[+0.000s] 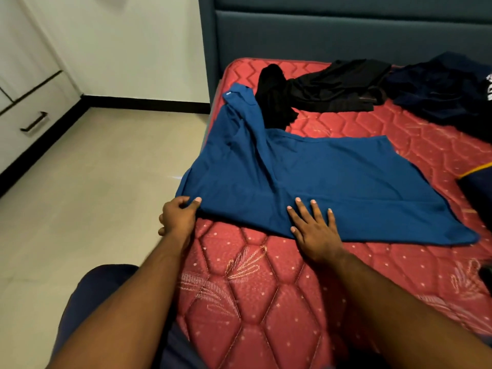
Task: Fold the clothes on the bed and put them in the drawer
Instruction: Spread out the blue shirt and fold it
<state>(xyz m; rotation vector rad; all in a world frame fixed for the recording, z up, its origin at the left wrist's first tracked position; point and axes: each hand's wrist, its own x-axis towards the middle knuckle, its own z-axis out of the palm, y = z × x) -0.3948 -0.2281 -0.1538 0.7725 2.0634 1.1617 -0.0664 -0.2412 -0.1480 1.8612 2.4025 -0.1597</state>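
A red quilted mattress (266,302) fills the right and lower part of the frame, backed by a dark teal padded headboard (346,30) along the top, with pale floor tiles (80,195) at left. A blue garment (306,182) lies spread across the middle of the mattress, one narrow end reaching toward the upper centre. At its near left corner, by the mattress edge, the left hand (178,217) pinches the cloth between curled fingers and thumb. The right hand (314,230) lies flat on the garment's near hem, fingers straight and spread, holding nothing. Beyond, near the headboard, a black garment (319,89) lies crumpled, and a dark navy garment (439,89) with white lettering sits heaped at the upper right. A white drawer unit (32,113) with a dark handle stands at the left edge of the frame.
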